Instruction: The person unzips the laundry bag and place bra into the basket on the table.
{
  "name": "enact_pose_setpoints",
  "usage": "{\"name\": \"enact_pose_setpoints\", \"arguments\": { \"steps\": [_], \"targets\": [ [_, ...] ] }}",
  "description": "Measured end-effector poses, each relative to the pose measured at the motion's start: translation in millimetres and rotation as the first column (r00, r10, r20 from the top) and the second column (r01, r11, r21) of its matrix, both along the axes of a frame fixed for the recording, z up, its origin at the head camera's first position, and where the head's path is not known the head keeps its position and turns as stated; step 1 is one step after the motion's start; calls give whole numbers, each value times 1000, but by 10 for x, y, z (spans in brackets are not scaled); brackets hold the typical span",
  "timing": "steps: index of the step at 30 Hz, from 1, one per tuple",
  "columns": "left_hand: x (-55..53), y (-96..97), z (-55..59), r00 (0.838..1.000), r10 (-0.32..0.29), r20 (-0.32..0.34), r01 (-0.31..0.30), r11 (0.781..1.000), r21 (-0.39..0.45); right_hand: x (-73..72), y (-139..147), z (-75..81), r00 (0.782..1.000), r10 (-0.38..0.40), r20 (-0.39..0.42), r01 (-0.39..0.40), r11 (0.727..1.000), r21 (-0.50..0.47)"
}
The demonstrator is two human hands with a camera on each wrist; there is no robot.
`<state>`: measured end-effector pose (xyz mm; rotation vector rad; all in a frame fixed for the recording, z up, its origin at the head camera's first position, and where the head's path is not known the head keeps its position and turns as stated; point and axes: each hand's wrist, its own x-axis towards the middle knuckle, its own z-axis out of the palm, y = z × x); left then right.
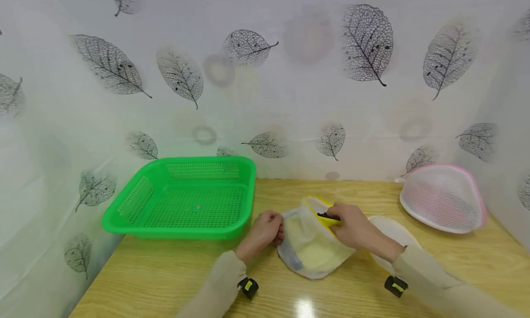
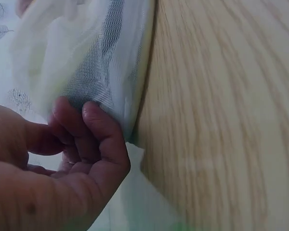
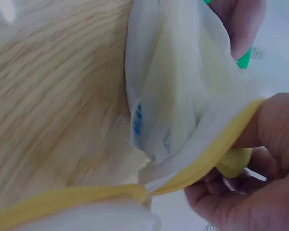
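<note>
A white mesh laundry bag [image 1: 319, 253] with a yellow zipper edge lies unzipped on the table, its mouth raised. Pale yellow colour shows through the mesh, and a blue-marked label [image 3: 137, 120] shows near the seam. My left hand [image 1: 262, 230] pinches the bag's far left edge with curled fingers [image 2: 103, 120]. At the raised mouth, my right hand [image 1: 354, 226] grips the yellow-edged rim. A small rounded yellow piece [image 3: 234, 162] sits between that thumb and fingers, and a dark bit [image 1: 323, 215] pokes out by the fingertips; I cannot tell what it is.
A round white flap [image 1: 393, 230] with yellow edging lies under the right forearm, joined to the bag. Back left stands a green plastic basket [image 1: 244, 216]. A pink-rimmed mesh bag [image 1: 443, 198] lies at the back right, near the leaf-patterned curtain [image 1: 290, 101].
</note>
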<state>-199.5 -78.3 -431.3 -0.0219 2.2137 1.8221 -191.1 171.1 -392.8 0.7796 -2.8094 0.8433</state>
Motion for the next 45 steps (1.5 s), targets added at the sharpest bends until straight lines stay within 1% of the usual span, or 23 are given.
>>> {"name": "enact_pose_setpoints", "arguments": {
  "steps": [2,4,6,8,10,12,13,16,18,19,20,21,23,24,27,29,30,32,33,34,36,41,45],
  "targets": [
    [-18,-36,-9,1000,6,12,-6,1000,-4,28,30,36,997,-37,-63,35,999,-33],
    [-26,-62,-7,1000,9,19,-8,1000,-21,49,65,60,989,-79,-121,73,996,-58],
    [-22,-67,2,1000,12,22,-12,1000,-27,75,92,71,978,-118,-171,106,991,-78],
    [-14,-53,14,999,20,25,-19,999,-39,97,114,67,965,-141,-222,125,988,-87],
    [-16,-39,20,999,23,25,-22,999,-42,119,137,66,959,-151,-240,134,988,-82],
    [-21,-26,25,1000,22,16,-22,999,-46,137,169,76,963,-146,-227,139,989,-47],
    [-23,-21,27,1000,23,10,-22,999,-48,143,190,84,969,-140,-202,139,990,-20],
    [-30,-11,21,1000,20,-6,-20,999,-50,153,268,118,990,-114,-79,119,991,60],
    [-35,-7,13,1000,19,-11,-19,999,-48,151,325,144,995,-103,3,103,990,97],
    [-37,-6,9,1000,20,-9,-20,999,-46,150,351,155,994,-103,46,98,990,100],
    [-39,-4,4,1000,19,-9,-20,999,-46,151,375,162,992,-101,69,94,991,96],
    [-39,0,2,1000,20,-10,-20,999,-45,151,394,164,991,-99,87,92,992,89],
    [-40,11,1,1000,19,-15,-20,999,-48,161,413,161,991,-97,93,91,994,60],
    [-37,18,2,1000,20,-19,-21,998,-51,166,413,152,992,-95,87,92,995,40],
    [-24,49,12,999,17,-31,-19,998,-66,178,392,113,997,-78,22,79,996,-36],
    [-10,73,29,999,5,-43,-9,996,-89,173,372,76,994,-70,-84,66,996,-51],
    [-4,85,36,999,-2,-52,-4,995,-104,166,365,56,987,-68,-145,62,997,-51],
    [7,104,51,998,-15,-68,7,992,-127,148,356,27,966,-67,-251,59,997,-39],
    [10,110,56,997,-19,-76,9,990,-138,138,356,16,953,-71,-296,66,997,-27],
    [12,114,60,996,-22,-83,10,989,-144,129,359,8,944,-76,-322,74,997,-19],
    [9,115,56,996,-22,-92,8,989,-148,121,372,11,944,-95,-315,92,995,-23],
    [-11,103,43,994,-10,-111,-6,990,-138,117,433,47,960,-137,-246,137,990,-19],
    [-16,107,37,993,-13,-121,-6,988,-157,117,474,66,964,-159,-215,160,987,-14]
  ]
}}
